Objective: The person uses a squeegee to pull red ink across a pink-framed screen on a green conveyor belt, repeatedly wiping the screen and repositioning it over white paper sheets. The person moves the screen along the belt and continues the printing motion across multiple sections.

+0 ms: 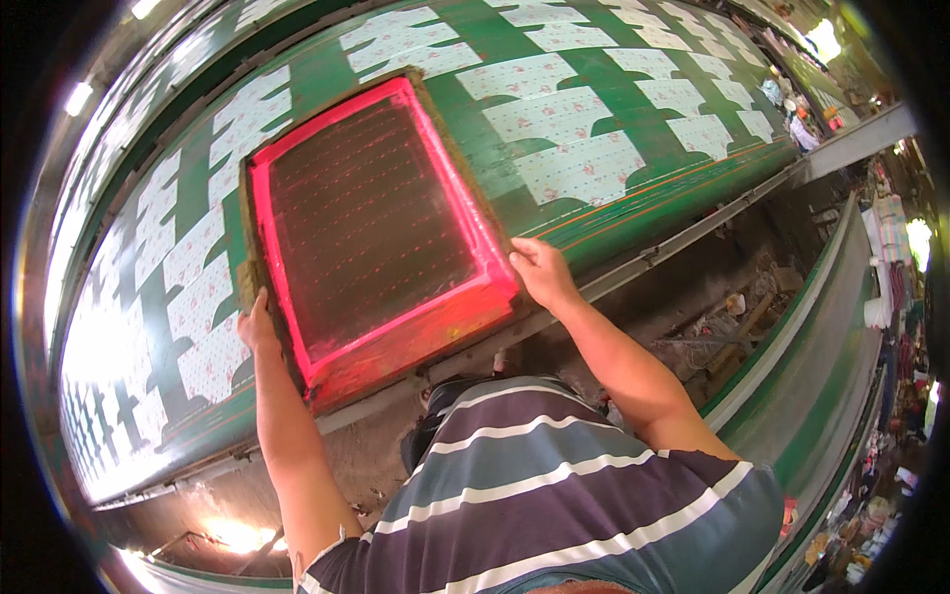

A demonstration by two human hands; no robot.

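A large screen printing frame [361,218] with bright pink borders and a dark dotted mesh lies over the long green table [663,168]. My left hand [255,319] grips its left edge near the lower corner. My right hand [534,265] holds the right edge, fingers bent at the frame's side. The near end of the frame is stained red and yellow and sits at the table's front edge. Pale cut fabric pieces [564,166] with small floral print lie in rows beside and beyond the frame.
A metal rail [673,238] runs along the table's front. Below lie rubbish and scraps [732,302]. Another green table [811,337] stands to the right, with hanging cloths [886,228] and clutter past it. Further printed pieces cover a table at the far upper left.
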